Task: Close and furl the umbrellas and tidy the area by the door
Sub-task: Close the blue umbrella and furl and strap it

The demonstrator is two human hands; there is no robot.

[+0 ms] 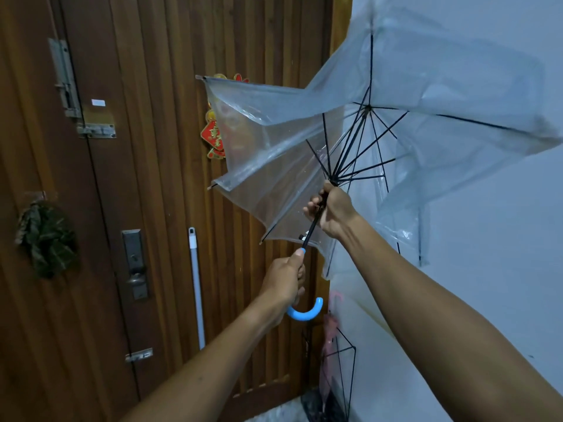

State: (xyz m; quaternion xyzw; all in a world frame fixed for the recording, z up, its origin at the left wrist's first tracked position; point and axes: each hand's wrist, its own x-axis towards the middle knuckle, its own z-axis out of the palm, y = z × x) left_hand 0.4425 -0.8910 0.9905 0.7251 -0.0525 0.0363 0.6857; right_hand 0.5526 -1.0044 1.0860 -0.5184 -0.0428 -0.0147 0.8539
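Note:
A clear plastic umbrella (396, 123) with black ribs is half folded in front of the door, its canopy slack and spread toward the right wall. My left hand (285, 284) grips its light-blue hooked handle (306, 312). My right hand (332, 208) grips the black shaft at the runner, just below where the ribs meet. A second umbrella (335, 354), pinkish with black ribs, stands low in the corner between door and wall, partly hidden by my right arm.
The brown wooden door (158, 178) fills the left, with a lock and knob (135, 263), bolts, a red ornament (213, 138) and a dried leaf bundle (45, 236). A white pole (196, 284) leans on the door. The pale wall (487, 269) is at right.

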